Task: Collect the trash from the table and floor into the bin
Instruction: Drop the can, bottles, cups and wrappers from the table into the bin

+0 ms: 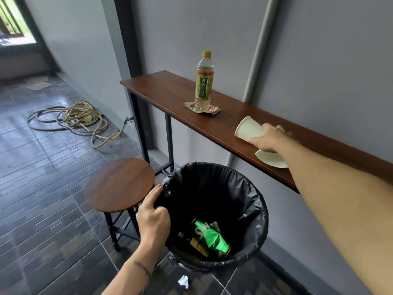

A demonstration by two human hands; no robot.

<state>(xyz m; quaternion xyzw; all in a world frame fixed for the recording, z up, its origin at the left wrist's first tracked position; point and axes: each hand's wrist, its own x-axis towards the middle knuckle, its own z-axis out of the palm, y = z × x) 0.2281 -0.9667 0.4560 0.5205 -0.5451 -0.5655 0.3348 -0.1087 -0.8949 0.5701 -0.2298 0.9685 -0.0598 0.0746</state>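
On the narrow dark-brown wooden wall table (pixel 174 90), the right hand (pixel 269 138) is wrapped around a crushed off-white paper cup (pixel 248 128) lying on its side with its mouth turned left; the fingers are closed on its base end, though whether it has left the surface I cannot tell. Just beside the wrist, at the table's near edge, lies a second flattened off-white paper piece (pixel 271 159) (a cup or plate, hard to say). Further along stands a clear plastic bottle with a green label and yellow cap (pixel 203 81), upright on some crumpled red-and-silver wrappers (pixel 212 108).

Below, the left hand (pixel 152 218) pinches the rim of the round bin lined with a black plastic bag (pixel 253 209), thumb and fingers clamped on the liner's edge. A shiny green wrapper (pixel 210 235) and a dark bottle (pixel 192 241) already lie at the bottom. A small white crumpled paper scrap (pixel 184 281) sits on the dark tiled floor (pixel 53 167) near the bin's foot.

The cup should be very light and soft, collapsing under pressure, so a loose grip around its body is enough. The bottle looks nearly empty, light but rigid and smooth; take it around the labelled middle. The wrappers beneath are thin and slippery, best pinched together once the bottle is lifted.
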